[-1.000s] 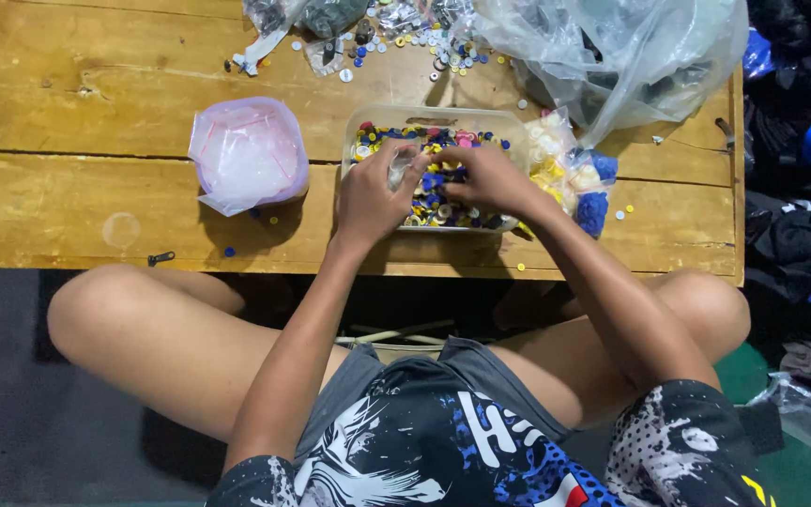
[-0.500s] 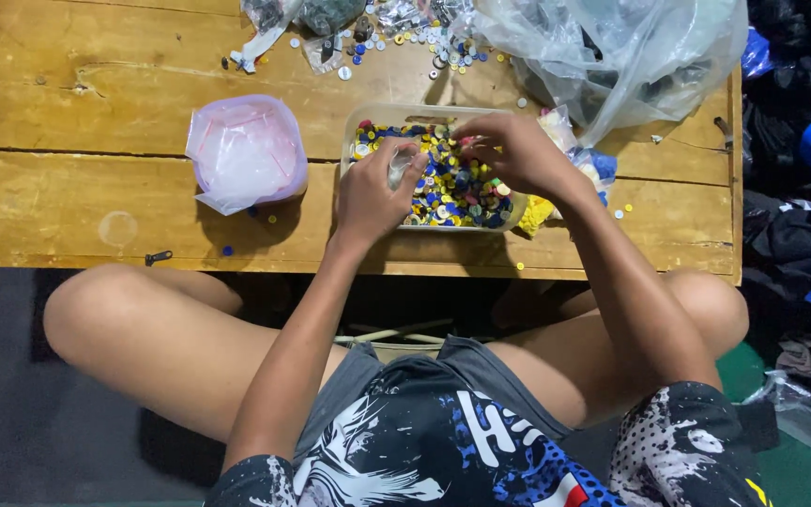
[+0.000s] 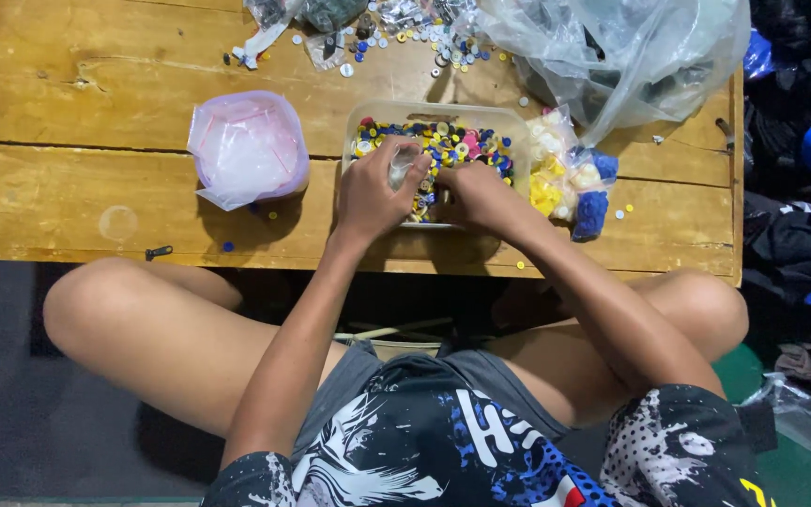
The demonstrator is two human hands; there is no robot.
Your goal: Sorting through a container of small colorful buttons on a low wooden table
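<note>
Tray: a clear plastic tray (image 3: 518,127) full of small coloured buttons, yellow, blue, white and pink, sits near the front edge of the wooden counter (image 3: 68,197), right before the person.
Small bag: a little clear bag (image 3: 402,167) is at the tray's left part, over the buttons.
Left hand: the left hand (image 3: 374,192) rests on the tray's near left edge, wrist bent up, fingers (image 3: 417,161) curled round the small bag and holding it.
Right hand: the right hand (image 3: 474,195) lies palm down at the tray's near edge, just beside the left; its fingers are tucked under toward the buttons, and whether they pinch anything I cannot tell.
Change: half a second ago the right hand was up at the tray's far right part; now it is drawn back to the near edge, next to the left, which has kept its place.
Around: a pink-tinted bag (image 3: 248,148) lies left of the tray, a packet of yellow and blue buttons (image 3: 565,178) right of it, a large clear bag (image 3: 631,56) behind.
</note>
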